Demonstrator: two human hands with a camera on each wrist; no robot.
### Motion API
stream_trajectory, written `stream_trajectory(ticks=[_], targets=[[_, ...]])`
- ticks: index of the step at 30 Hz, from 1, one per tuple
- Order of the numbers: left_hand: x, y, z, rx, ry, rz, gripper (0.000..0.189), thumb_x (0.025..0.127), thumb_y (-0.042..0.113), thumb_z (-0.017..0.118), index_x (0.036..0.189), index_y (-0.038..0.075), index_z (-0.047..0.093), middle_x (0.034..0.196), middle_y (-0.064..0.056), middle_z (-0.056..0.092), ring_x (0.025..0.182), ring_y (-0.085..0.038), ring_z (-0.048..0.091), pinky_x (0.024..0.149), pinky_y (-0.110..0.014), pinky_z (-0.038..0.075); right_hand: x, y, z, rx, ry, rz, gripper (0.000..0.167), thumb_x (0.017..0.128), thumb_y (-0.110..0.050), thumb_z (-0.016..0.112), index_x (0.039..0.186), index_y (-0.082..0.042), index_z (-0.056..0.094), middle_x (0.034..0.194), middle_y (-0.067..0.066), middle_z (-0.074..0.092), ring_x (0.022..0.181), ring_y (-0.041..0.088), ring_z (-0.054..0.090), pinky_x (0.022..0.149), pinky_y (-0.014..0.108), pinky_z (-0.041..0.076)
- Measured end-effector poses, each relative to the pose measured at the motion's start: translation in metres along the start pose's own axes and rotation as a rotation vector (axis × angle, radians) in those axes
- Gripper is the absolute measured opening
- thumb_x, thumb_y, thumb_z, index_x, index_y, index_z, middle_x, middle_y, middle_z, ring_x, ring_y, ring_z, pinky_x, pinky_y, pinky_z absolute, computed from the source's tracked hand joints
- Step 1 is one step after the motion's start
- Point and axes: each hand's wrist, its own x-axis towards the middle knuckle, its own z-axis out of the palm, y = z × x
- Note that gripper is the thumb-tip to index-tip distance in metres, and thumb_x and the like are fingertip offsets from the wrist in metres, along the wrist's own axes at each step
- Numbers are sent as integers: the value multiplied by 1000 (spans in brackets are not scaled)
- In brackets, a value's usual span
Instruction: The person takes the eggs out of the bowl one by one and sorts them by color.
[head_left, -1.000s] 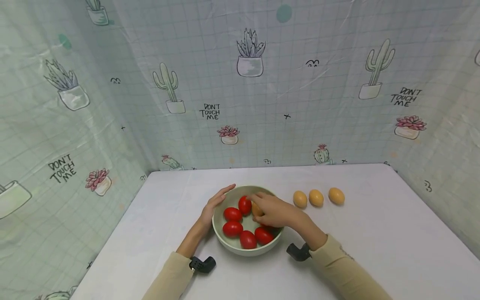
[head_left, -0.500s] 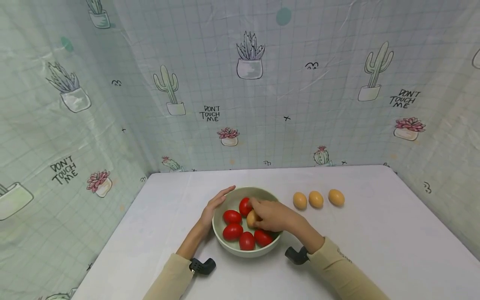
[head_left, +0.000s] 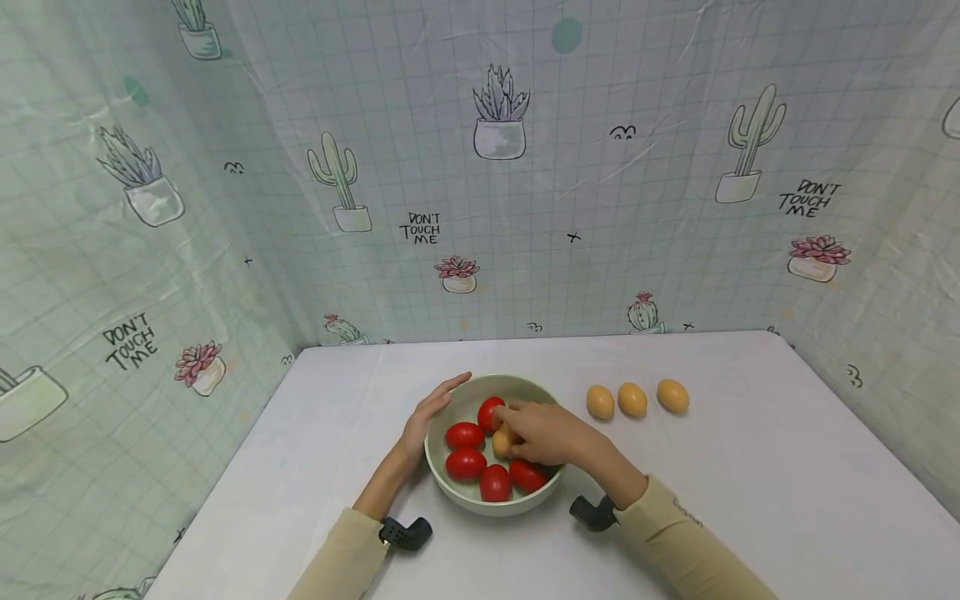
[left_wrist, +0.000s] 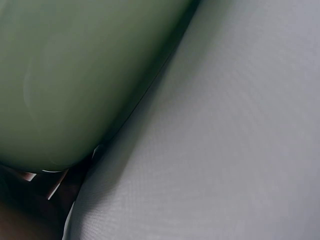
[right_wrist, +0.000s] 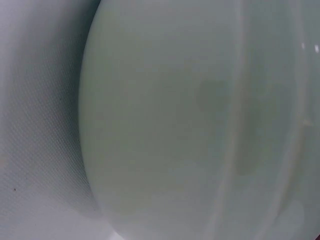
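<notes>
A pale green bowl (head_left: 501, 505) stands on the white table with several red egg-shaped pieces (head_left: 467, 464) inside. My left hand (head_left: 425, 419) rests along the bowl's left outer side, fingers fairly straight and reaching up past the rim. In the left wrist view the bowl's green wall (left_wrist: 75, 85) fills the upper left, with dark, blurred fingers at its lower edge. My right hand (head_left: 546, 431) reaches in over the right rim and pinches a yellow egg-shaped piece (head_left: 504, 442) among the red ones. The right wrist view shows only the bowl's outside (right_wrist: 160, 125) and rim.
Three more yellow egg-shaped pieces, a left one (head_left: 600, 402), a middle one (head_left: 632, 399) and a right one (head_left: 672, 396), lie in a row beyond the bowl to the right. A cactus-print cloth (head_left: 540, 183) hangs behind and beside the table (head_left: 750, 467).
My right hand has moved slightly down and toward the bowl's middle, carrying the yellow egg-shaped piece with it. The left hand stays against the bowl.
</notes>
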Motion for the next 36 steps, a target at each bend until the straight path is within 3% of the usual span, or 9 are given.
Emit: stream_trajectory(ticks=[7, 15, 24, 31, 36], targets=[[-1, 1, 2, 4, 15, -7, 54, 110, 31, 24, 160, 20, 38, 167, -3, 38, 153, -30, 37, 126, -45, 32, -1, 1, 0, -21, -3, -10, 29, 92, -23, 78, 116, -17, 64, 98, -5, 59, 85, 12, 55, 77, 28, 53], [-2, 2, 3, 2, 12, 0, 52, 110, 30, 24, 159, 23, 39, 166, -3, 38, 152, -31, 38, 126, -49, 32, 1, 6, -1, 28, 1, -34, 32, 92, -18, 77, 119, -16, 60, 113, 2, 64, 93, 14, 59, 88, 34, 59], [0, -1, 2, 3, 2, 10, 56, 109, 30, 22, 162, 13, 32, 168, -4, 34, 155, -31, 34, 128, -51, 26, -1, 5, -8, 140, -15, -16, 29, 95, -17, 74, 121, -14, 60, 117, 3, 63, 98, 15, 58, 90, 34, 57], [-1, 0, 3, -7, 15, 4, 53, 109, 28, 24, 160, 19, 38, 167, -2, 37, 154, -30, 36, 128, -50, 27, -5, 5, -16, 124, -3, -25, 38, 97, -19, 70, 133, -13, 60, 118, 7, 60, 99, 17, 57, 91, 39, 57], [-1, 1, 3, -2, 12, 7, 55, 109, 28, 24, 162, 13, 34, 168, -3, 36, 153, -30, 36, 127, -43, 31, -8, 4, -21, 135, 16, -40, 31, 98, -20, 69, 129, -16, 66, 117, 4, 59, 99, 17, 58, 90, 38, 57]])
